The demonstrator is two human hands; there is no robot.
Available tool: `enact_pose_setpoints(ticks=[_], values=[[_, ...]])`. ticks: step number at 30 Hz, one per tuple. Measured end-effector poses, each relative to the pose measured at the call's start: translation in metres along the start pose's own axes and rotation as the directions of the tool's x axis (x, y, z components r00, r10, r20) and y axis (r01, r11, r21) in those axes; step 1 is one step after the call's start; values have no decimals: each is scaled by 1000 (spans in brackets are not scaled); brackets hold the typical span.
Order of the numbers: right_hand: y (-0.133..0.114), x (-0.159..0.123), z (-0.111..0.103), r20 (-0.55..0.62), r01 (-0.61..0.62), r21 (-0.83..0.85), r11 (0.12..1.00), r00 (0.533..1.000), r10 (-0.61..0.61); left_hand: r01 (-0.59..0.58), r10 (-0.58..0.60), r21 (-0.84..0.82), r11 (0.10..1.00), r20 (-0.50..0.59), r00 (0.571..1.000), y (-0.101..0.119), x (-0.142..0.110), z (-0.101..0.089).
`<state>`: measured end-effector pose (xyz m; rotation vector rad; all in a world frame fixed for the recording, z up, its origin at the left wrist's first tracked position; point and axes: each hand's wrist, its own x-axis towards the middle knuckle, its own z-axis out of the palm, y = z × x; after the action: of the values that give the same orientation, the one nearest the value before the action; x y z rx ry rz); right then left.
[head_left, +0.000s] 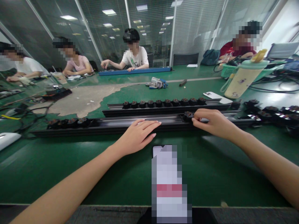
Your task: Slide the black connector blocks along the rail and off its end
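A long black rail (112, 128) with a shiny metal channel lies across the table in front of me. My left hand (137, 135) rests on its near edge, palm down, with the fingers stretched out. Toward the rail's right part, my right hand (210, 121) pinches the side of a small round black module (188, 115) with copper-coloured parts on top, which sits in the channel. Several similar black modules (73, 122) stand in the rail's left end. Behind it lies a second black rail (140, 111) carrying a row of such modules.
More loose modules (268, 112) are heaped at the right. A phone (158, 149), partly pixelated, lies near the front edge. Behind the rails are a white phone (216, 97), a pale tumbler (244, 79) and gloves (157, 83). Several people sit across the table, one at a blue rail (140, 71).
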<state>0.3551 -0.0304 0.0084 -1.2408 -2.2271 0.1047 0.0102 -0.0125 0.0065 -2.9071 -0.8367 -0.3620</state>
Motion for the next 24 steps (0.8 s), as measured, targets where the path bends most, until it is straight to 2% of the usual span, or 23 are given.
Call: enact_pose_setpoints(ticks=[24], values=[[6,-1,-13,31,-104,24,994,994,104,4,-4,3,1000,10,1000,1,1,-2]])
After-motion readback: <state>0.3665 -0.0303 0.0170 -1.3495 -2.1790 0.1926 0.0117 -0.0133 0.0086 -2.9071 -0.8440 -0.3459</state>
